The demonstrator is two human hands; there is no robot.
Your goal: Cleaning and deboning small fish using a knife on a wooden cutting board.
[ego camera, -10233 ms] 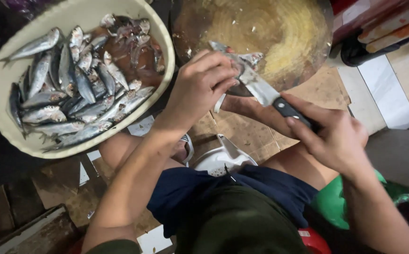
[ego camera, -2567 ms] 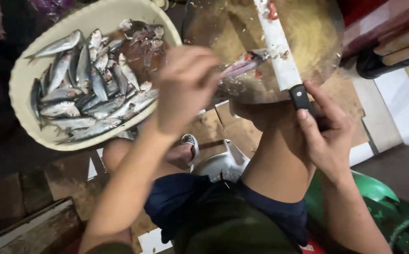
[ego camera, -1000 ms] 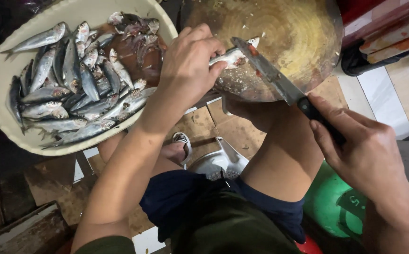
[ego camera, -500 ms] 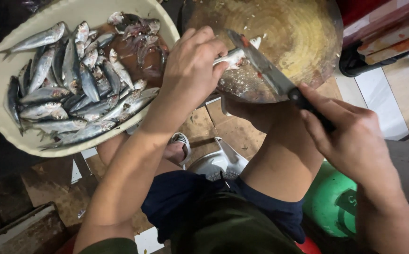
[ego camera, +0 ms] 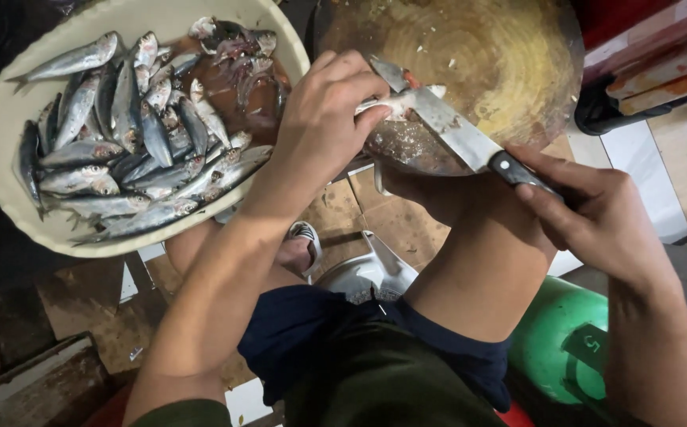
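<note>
Left hand pinches one fish on the board; right hand grips the knife, apparently cutting. Basin holds many uncut fish.

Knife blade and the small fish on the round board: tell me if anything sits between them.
Nothing visible does. The knife in the right hand already lies across the small fish, which the left hand pins on the round board.
</note>
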